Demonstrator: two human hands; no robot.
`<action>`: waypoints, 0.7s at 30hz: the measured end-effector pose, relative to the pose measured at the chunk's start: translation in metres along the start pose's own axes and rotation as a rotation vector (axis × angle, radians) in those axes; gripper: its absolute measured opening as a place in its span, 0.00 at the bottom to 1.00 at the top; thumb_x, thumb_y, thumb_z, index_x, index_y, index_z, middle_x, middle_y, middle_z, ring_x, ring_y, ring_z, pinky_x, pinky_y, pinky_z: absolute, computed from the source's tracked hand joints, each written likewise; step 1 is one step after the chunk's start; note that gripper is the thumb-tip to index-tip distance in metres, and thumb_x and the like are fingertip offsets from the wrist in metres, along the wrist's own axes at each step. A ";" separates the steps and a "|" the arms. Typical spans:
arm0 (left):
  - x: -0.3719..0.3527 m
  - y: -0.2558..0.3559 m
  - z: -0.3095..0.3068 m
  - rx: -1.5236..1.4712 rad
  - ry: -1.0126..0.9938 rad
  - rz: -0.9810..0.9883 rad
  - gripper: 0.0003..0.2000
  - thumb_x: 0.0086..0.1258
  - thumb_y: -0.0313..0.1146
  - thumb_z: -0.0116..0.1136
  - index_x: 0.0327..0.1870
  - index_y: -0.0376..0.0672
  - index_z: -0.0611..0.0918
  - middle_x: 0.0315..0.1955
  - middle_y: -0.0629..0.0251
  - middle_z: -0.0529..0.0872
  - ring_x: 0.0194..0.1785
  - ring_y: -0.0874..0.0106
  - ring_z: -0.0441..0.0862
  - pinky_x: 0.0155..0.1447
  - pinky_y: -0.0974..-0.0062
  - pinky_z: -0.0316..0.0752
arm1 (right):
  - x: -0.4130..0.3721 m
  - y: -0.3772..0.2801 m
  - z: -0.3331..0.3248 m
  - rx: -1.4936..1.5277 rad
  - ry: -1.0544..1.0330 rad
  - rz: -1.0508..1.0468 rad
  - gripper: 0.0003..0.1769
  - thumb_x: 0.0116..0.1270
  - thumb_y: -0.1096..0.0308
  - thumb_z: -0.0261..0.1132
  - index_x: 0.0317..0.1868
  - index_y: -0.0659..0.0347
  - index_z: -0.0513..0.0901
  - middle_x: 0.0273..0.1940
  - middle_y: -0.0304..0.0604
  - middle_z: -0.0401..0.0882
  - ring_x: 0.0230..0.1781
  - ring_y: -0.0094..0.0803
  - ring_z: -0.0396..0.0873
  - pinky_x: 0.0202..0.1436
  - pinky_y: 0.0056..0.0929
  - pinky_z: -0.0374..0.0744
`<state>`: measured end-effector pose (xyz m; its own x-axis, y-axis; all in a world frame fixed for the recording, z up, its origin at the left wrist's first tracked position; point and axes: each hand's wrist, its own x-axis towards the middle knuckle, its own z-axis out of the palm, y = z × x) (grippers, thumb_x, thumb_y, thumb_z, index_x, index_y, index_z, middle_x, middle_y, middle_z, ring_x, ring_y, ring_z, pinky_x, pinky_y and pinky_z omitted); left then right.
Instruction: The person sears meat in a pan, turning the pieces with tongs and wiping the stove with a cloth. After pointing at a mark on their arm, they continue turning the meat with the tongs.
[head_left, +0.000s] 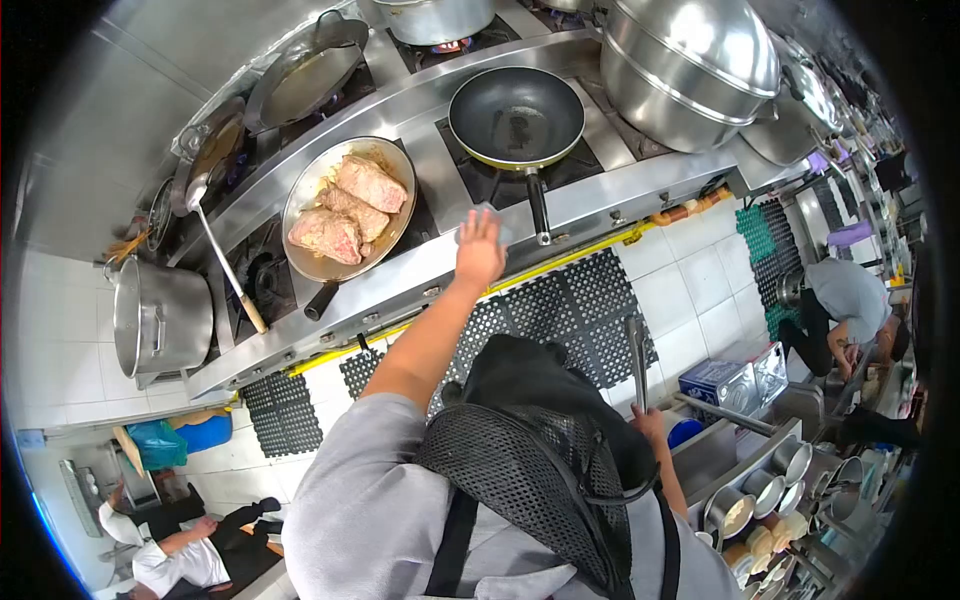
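The person's hands are far apart. The left hand (pixel 482 257), fingers stretched out, is at the front edge of the stove (pixel 610 203), by something pale (pixel 500 236) too blurry to name. The right hand (pixel 650 424) is closed around metal tongs (pixel 637 355). Meat (pixel 345 210) sits in a pan (pixel 291 205) on the stove.

Meat (pixel 345 212) in pan (pixel 395 230), ladle (pixel 224 256) left

Three pieces of meat (pixel 354 213), two front-row frying pans (pixel 517 118), one ladle (pixel 229 264)
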<state>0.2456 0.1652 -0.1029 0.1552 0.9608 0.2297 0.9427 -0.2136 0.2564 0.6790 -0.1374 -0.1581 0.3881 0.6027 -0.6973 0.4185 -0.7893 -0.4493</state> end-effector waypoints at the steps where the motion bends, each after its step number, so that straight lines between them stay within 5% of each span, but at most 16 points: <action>1: -0.003 0.006 0.000 -0.018 -0.048 0.054 0.29 0.67 0.39 0.63 0.69 0.44 0.74 0.74 0.51 0.68 0.77 0.47 0.61 0.77 0.47 0.58 | -0.004 -0.002 0.003 -0.006 0.010 -0.008 0.36 0.66 0.39 0.67 0.31 0.74 0.84 0.25 0.55 0.85 0.28 0.45 0.86 0.31 0.43 0.77; 4: -0.013 -0.005 -0.008 -0.091 -0.062 0.148 0.29 0.65 0.38 0.64 0.69 0.45 0.73 0.74 0.52 0.67 0.78 0.51 0.60 0.77 0.45 0.57 | -0.008 0.015 0.008 0.077 -0.009 -0.047 0.30 0.66 0.45 0.71 0.29 0.70 0.81 0.22 0.50 0.80 0.19 0.36 0.82 0.19 0.40 0.79; 8: -0.017 -0.016 -0.025 0.092 0.050 -0.095 0.33 0.63 0.41 0.67 0.71 0.47 0.72 0.74 0.52 0.64 0.76 0.53 0.62 0.78 0.44 0.54 | 0.067 0.172 0.046 -0.355 0.036 -0.300 0.34 0.63 0.40 0.70 0.29 0.71 0.84 0.26 0.53 0.85 0.21 0.41 0.84 0.32 0.45 0.81; 10: -0.035 0.000 -0.053 0.026 0.098 -0.098 0.33 0.64 0.41 0.66 0.71 0.46 0.71 0.74 0.50 0.64 0.76 0.52 0.62 0.77 0.45 0.54 | 0.074 0.190 0.055 -0.617 0.125 -0.309 0.34 0.63 0.39 0.69 0.29 0.72 0.85 0.26 0.53 0.86 0.22 0.41 0.84 0.35 0.45 0.81; 14: -0.116 0.013 -0.076 -0.150 0.212 0.152 0.33 0.64 0.42 0.65 0.70 0.42 0.71 0.66 0.46 0.70 0.68 0.47 0.67 0.71 0.46 0.62 | 0.052 0.180 0.077 -0.433 0.096 -0.201 0.32 0.63 0.41 0.69 0.29 0.71 0.85 0.25 0.52 0.85 0.21 0.40 0.83 0.33 0.44 0.81; 16: -0.182 -0.006 -0.060 -0.325 -0.070 0.135 0.29 0.66 0.44 0.64 0.66 0.41 0.74 0.62 0.50 0.76 0.65 0.51 0.73 0.67 0.53 0.68 | 0.032 0.174 0.084 -0.337 0.085 -0.217 0.31 0.64 0.42 0.70 0.29 0.71 0.85 0.24 0.51 0.85 0.21 0.39 0.83 0.32 0.43 0.81; 19: -0.293 -0.073 -0.010 -0.534 -0.906 -0.245 0.30 0.72 0.60 0.52 0.57 0.41 0.83 0.56 0.50 0.85 0.58 0.50 0.82 0.62 0.55 0.76 | -0.020 0.116 0.102 -0.251 0.015 -0.241 0.29 0.64 0.45 0.70 0.29 0.70 0.85 0.23 0.49 0.85 0.20 0.38 0.82 0.31 0.41 0.80; 21: -0.383 -0.132 -0.003 -0.428 -1.009 -0.376 0.30 0.73 0.61 0.50 0.56 0.40 0.85 0.59 0.49 0.83 0.62 0.51 0.81 0.66 0.58 0.74 | -0.089 0.021 0.104 -0.243 -0.060 -0.221 0.26 0.65 0.48 0.71 0.30 0.69 0.84 0.22 0.48 0.84 0.19 0.35 0.81 0.29 0.38 0.79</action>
<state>0.0611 -0.1751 -0.2215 0.2327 0.6396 -0.7327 0.8324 0.2586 0.4901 0.5678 -0.2199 -0.1635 0.2197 0.7425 -0.6327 0.6736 -0.5847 -0.4522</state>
